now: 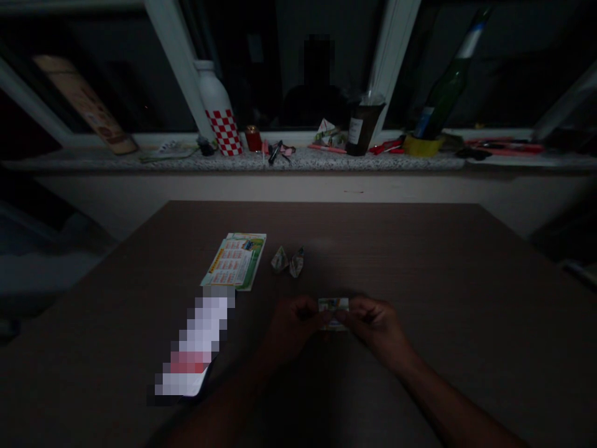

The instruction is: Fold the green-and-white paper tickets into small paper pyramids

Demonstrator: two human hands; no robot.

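Between my two hands is a small folded piece of printed paper (334,305), with green, yellow and white on it. My left hand (298,320) pinches its left side, thumb on the face toward me. The right side is pinched by my right hand (377,320) in the same way, and the thumbs nearly meet at the middle. Just beyond my left hand, two small folded paper shapes (288,261) stand side by side on the table. Fingers behind the paper are mostly hidden.
On the wooden table (420,249), printed calendar sheets (236,261) lie at the left, beside a lit phone (200,342) with a blurred screen. Along the stone windowsill (298,163) stand a checkered bottle (224,121), a dark cup (361,130), a green bottle (443,93) and small clutter.
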